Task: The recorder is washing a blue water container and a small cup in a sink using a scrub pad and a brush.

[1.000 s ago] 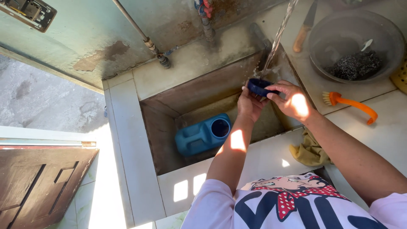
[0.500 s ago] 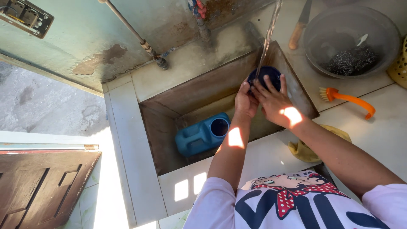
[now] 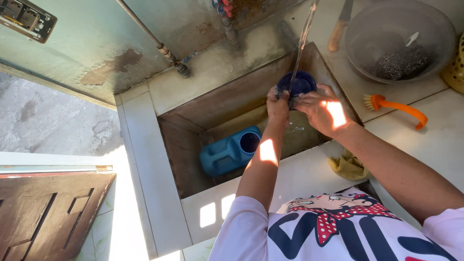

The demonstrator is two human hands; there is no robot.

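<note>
**Dark blue bowl held under running water above the sink**

Head view: The landmark is the deep concrete sink (image 3: 203, 159), a square basin with a pale tiled rim. Both hands meet over its far right corner. The left hand (image 3: 278, 107) grips the near-left edge of a small dark blue bowl (image 3: 299, 84), fingers curled shut on the rim. The right hand (image 3: 323, 110) closes on the bowl's right side from below. The bowl sits tilted, mouth up, just above the sink's right wall, and a thin stream of water (image 3: 303, 41) falls straight into it.

Inside the sink, down at the bottom and well below the hands, a blue plastic jug (image 3: 228, 152) lies on its side with its round mouth open towards the right wall. The space left of the jug is bare basin floor.

On the table right of the sink: an orange-handled brush (image 3: 398, 107) near the rim, a large grey basin (image 3: 401, 38) beyond it holding dark scrap, a wooden-handled knife (image 3: 338, 29) beside that, and a crumpled yellow cloth (image 3: 348, 166) at the sink's near right corner. A metal pipe (image 3: 154, 41) runs along the wall behind the sink.
</note>
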